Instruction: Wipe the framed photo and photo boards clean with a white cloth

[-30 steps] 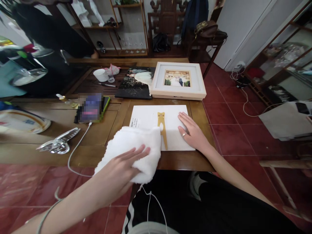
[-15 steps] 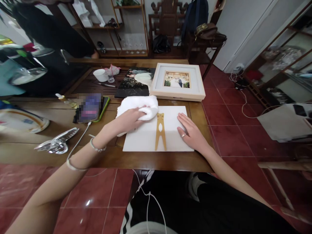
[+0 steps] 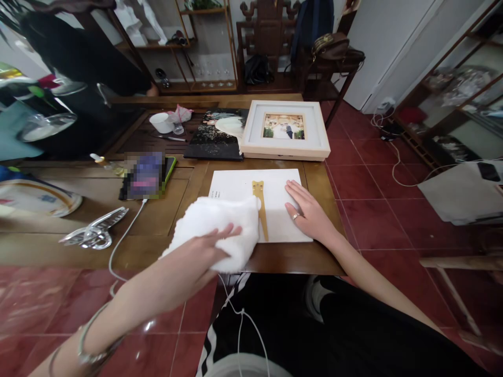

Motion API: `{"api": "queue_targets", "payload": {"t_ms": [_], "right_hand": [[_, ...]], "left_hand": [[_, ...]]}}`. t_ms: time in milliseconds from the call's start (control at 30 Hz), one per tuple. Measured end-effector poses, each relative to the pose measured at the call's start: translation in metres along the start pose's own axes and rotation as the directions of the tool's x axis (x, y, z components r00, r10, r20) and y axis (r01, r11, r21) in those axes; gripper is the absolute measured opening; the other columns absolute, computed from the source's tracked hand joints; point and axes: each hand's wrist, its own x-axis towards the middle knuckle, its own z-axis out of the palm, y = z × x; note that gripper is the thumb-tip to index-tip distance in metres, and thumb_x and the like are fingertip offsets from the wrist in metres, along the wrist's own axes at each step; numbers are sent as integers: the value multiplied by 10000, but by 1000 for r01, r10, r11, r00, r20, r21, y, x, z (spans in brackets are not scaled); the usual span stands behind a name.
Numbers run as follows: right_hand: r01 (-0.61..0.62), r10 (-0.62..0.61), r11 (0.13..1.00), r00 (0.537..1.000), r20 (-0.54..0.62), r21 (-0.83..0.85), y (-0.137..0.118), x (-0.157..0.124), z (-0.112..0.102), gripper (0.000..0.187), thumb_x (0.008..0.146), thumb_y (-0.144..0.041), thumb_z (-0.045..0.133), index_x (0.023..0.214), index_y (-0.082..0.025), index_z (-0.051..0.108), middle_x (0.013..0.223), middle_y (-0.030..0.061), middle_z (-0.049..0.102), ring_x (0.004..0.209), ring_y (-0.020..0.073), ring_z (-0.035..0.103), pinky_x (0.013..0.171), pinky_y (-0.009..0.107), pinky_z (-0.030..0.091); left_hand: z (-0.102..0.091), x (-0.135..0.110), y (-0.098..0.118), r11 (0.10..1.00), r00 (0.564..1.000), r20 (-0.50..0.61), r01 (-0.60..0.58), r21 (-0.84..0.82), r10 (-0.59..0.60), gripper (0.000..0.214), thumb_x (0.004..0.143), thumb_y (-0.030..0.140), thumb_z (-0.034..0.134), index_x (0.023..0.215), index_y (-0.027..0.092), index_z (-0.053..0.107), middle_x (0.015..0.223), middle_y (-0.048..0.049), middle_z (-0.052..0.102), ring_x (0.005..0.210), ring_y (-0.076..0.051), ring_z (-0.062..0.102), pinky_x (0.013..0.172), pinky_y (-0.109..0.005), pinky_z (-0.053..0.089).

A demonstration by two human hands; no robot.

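Note:
A flat white board (image 3: 281, 209) with a gold long-legged shape (image 3: 262, 201) on it lies at the table's front edge. My left hand (image 3: 208, 250) grips a folded white towel (image 3: 220, 212) and presses it over the board's lower left part. The towel hides one leg of the gold shape and hangs past the board's near edge. Small dark print shows at the board's upper left. My right hand (image 3: 310, 212) rests flat on the board's right side, fingers stretched out, a ring on one finger.
Behind the board stand a white-framed picture (image 3: 314, 144) and a dark photo panel (image 3: 200, 144). To the left lie a phone (image 3: 147, 178) on a white cable, a shiny silver object (image 3: 96, 230) and a dropper bottle (image 3: 110, 165). A white cup (image 3: 161, 123) sits farther back.
My left hand has drawn the towel down toward me, from the board's upper left to its lower left. Print at the upper left now shows. My right hand has stayed in place.

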Motion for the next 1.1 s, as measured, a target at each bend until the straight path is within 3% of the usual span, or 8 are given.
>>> {"api": "queue_targets", "payload": {"t_ms": [67,167,267,400,667,833,967,1100], "right_hand": [[-1,1,1000,1000,4,0,0,0,0,528,946,-368,409,1447,-203,414,1517,75,409,1439,239,309,1185,503,278],[-5,5,1000,1000,9,-13,-1,0,-1,530,950,-376,405,1438,-172,427,1512,94,414,1440,231,308,1190,483,276],[-7,7,1000,1000,16,-17,-1,0,-2,537,952,-387,402,1433,-150,432,1512,110,412,1442,232,304,1193,474,271],[-11,11,1000,1000,9,-2,1,0,-2,545,956,-412,396,1456,-196,400,1527,87,392,1445,250,294,1186,515,265],[-8,9,1000,1000,21,-30,0,1,-3,547,962,-406,377,1462,-187,385,1534,92,378,1452,244,278,1191,509,257],[-9,10,999,1000,21,-38,1,1,-2,552,960,-406,377,1452,-157,398,1532,111,379,1451,241,282,1194,489,255],[-11,11,999,1000,12,-37,2,1,-1,546,959,-403,385,1457,-179,393,1532,100,380,1450,242,283,1191,495,258],[-1,2,999,1000,8,-50,2,1,-1,540,960,-401,382,1441,-160,419,1521,110,399,1444,240,298,1190,472,270]], "left_hand": [[3,-10,8,998,999,-27,-43,-42,42,321,874,52,436,871,232,702,1503,30,401,1374,-178,396,1117,-288,381],[8,-6,7,998,997,-74,-14,-55,10,306,910,74,409,856,198,683,1548,10,311,1412,-178,319,1127,-276,367],[15,17,-6,998,994,-99,34,-46,-39,318,927,84,372,838,157,668,1577,-53,233,1455,-233,173,1161,-385,317],[19,57,-30,999,992,-120,47,-17,-49,289,913,83,377,1038,123,635,1580,-129,205,1464,-281,69,1168,-504,250],[-7,114,-67,993,982,-177,77,94,-59,324,941,122,359,1179,71,574,1547,-198,274,1461,-312,165,1149,-517,256],[-4,111,-40,967,994,-106,65,247,-40,330,846,3,449,1086,94,656,1542,-177,300,1427,-373,253,1112,-576,299],[12,82,2,955,999,-50,-4,297,20,261,830,15,548,1000,116,719,1532,-192,313,1402,-426,279,1075,-614,342],[28,50,29,958,991,-47,-105,267,122,138,784,91,687,860,186,751,1536,-127,333,1395,-406,313,1086,-598,349]]}}
